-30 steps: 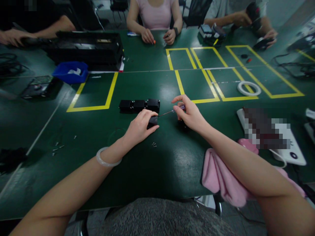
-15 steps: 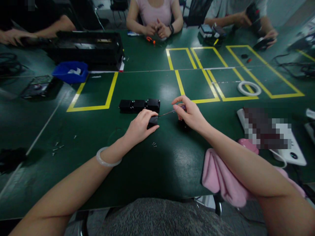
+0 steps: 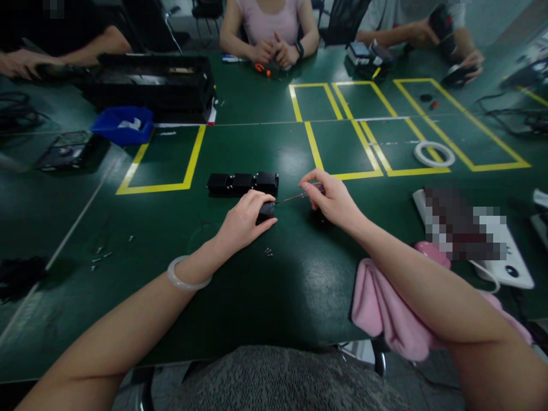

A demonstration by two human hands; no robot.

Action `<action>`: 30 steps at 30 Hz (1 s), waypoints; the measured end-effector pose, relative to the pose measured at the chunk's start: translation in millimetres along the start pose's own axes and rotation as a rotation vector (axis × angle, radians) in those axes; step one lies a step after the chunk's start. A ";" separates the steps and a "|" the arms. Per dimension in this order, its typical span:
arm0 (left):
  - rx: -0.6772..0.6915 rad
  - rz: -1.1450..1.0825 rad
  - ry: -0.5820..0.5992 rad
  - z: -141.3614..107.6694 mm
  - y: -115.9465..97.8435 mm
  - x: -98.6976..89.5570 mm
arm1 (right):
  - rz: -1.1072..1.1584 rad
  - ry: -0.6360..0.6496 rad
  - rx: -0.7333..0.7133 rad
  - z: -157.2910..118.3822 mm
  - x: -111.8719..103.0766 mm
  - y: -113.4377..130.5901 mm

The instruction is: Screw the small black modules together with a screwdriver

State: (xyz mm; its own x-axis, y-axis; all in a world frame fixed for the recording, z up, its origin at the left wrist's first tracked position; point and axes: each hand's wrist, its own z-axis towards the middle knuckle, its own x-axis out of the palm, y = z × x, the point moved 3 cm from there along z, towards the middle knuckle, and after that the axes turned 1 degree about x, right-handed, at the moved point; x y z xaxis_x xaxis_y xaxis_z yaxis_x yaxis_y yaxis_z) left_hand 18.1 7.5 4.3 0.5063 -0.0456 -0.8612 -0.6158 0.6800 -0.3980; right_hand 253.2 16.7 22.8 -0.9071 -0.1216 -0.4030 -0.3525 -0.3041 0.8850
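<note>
My left hand (image 3: 245, 220) is closed round a small black block (image 3: 266, 210) on the green table. In my right hand (image 3: 327, 197) is a screwdriver (image 3: 293, 198), held by its handle between thumb and fingers, its thin shaft pointing left. The tip meets the right side of the block. Just beyond my left hand stand three black blocks in a row (image 3: 242, 183). Another dark part (image 3: 320, 217) lies partly hidden under my right hand. Several small screws (image 3: 268, 252) lie nearer to me.
More screws (image 3: 100, 257) lie at left. A blue bin (image 3: 123, 125) and long black housing (image 3: 149, 85) stand back left. At right are a tape roll (image 3: 434, 154), pink cloth (image 3: 385, 308) and white device (image 3: 511, 257). Other people sit across the table.
The fingers of my right hand have shifted slightly on the screwdriver's handle. My left hand and the block have stayed in place.
</note>
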 end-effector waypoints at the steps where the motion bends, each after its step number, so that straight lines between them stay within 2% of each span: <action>1: -0.003 0.001 0.004 0.1 -0.2 -0.3 | -0.004 0.002 -0.004 -0.1 -0.2 0.7; 6: -0.002 0.013 0.015 0.5 -0.9 -0.9 | -0.019 -0.032 -0.071 -0.3 -2.0 4.7; 12: 0.000 0.017 0.005 0.4 0.3 0.4 | -0.011 0.007 -0.005 0.4 -0.5 0.3; 18: -0.008 0.012 0.009 0.5 0.0 -0.1 | -0.032 -0.029 -0.078 0.2 -2.2 2.3; 24: 0.007 0.021 0.010 0.7 -0.8 -1.0 | 0.001 -0.004 0.004 0.1 -0.7 0.0; 30: -0.008 0.013 0.016 0.8 -0.7 -1.2 | -0.038 -0.037 -0.083 0.4 -1.9 2.4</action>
State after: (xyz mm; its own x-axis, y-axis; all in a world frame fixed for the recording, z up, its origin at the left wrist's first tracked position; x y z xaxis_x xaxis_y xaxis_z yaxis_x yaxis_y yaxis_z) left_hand 18.4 7.6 5.9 0.4886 -0.0485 -0.8712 -0.6271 0.6746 -0.3893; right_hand 254.0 16.5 25.8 -0.9020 -0.0738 -0.4254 -0.3676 -0.3855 0.8463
